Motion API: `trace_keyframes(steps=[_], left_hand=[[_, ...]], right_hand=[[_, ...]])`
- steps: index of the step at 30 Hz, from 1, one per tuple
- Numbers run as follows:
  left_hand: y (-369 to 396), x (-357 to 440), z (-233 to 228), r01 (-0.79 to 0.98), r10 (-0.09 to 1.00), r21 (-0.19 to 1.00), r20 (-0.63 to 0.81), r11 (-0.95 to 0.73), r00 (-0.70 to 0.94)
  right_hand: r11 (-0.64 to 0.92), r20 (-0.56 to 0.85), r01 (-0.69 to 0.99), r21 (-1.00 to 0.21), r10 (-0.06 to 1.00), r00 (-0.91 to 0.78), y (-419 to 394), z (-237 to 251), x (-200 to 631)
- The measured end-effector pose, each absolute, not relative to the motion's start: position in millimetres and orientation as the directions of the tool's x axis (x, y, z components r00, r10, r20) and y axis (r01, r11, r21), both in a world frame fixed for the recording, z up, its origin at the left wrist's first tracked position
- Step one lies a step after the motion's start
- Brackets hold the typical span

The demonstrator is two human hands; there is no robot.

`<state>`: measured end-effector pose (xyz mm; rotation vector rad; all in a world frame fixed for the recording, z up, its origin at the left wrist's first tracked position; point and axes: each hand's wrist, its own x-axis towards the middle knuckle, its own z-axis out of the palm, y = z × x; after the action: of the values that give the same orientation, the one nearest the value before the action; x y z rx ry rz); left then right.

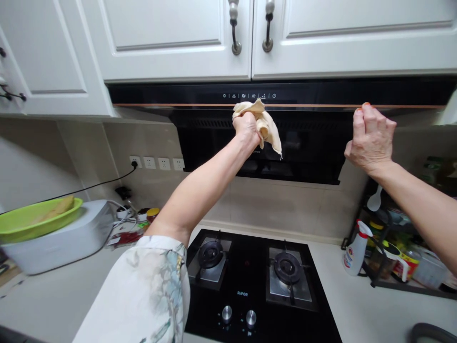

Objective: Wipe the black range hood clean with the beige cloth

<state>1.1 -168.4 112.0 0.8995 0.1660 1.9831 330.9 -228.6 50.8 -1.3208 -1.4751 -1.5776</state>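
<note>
Left hand: the left hand point(246, 127) is raised to the front of the cooker hood point(321, 93), fingers closed around a bunched cloth point(270, 131); its grip is tight on the fabric.
Cloth: cream, crumpled, frayed at the edge; it sticks out above the fist and hangs down to its right, just below the hood's row of icons point(249, 95), in front of the black panel.
Right hand: the right hand point(373, 136) has bent fingers at the hood's lower front edge, near its right end; the palm side is hidden, so I cannot tell how far its grip is closed.
Hob: below the hood, a black glass hob point(246, 267) with 2 burners and 2 round knobs point(227, 314), set into the pale worktop point(85, 300).
Left side: a green basin point(21, 234) with a tan item inside sits on a white appliance point(82, 238); 4 wall sockets point(164, 164) are behind, a black plug in the leftmost.
Right side: a spray bottle point(355, 252) stands beside a dark rack point(414, 290) of containers.
Above: white cabinets point(164, 28).
</note>
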Motion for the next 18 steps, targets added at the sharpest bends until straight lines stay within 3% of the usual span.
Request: trace_keyframes(steps=[9,18], left_hand=[[-196,89,109,-0.686,0.801,0.478,0.536,-0.549,-0.268],[-208,146,112,-0.730,0.810,0.470,0.553,-0.496,-0.194]], right_hand=[[-0.061,0.902,0.930,0.362,0.274,-0.333,-252,46,326],[0.053,0.941,0.971,0.235,0.238,-0.241,-254,22,330]])
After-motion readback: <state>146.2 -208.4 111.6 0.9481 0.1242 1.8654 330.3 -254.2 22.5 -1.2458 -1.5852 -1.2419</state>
